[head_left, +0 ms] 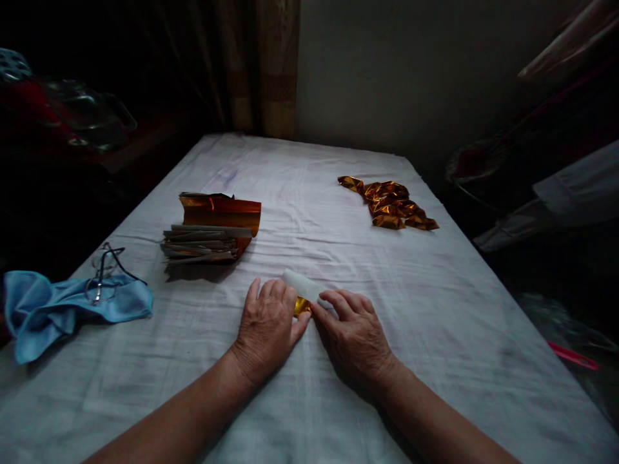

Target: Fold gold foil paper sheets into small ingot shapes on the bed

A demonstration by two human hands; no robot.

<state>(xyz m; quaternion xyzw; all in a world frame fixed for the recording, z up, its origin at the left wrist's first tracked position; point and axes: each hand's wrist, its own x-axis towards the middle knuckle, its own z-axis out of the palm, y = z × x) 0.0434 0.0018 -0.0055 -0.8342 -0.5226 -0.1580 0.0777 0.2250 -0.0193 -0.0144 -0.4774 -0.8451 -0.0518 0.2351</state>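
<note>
— Where's the gold foil piece [302, 305]?

— Near the middle of the table [435, 309], pinned under my left hand [267, 325] so it lies flat. My right hand [355, 332] pinches the white strip [304, 285] over it; foil stack [213, 235] waits far left.

Two bare forearms, left hand [267, 322] and right hand [355, 335] (no sleeves, rings or watch).

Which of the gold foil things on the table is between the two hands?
The small gold foil piece, pinched between the left hand and right hand. The folded foil heap lies far right; the foil stack lies far left.
</note>
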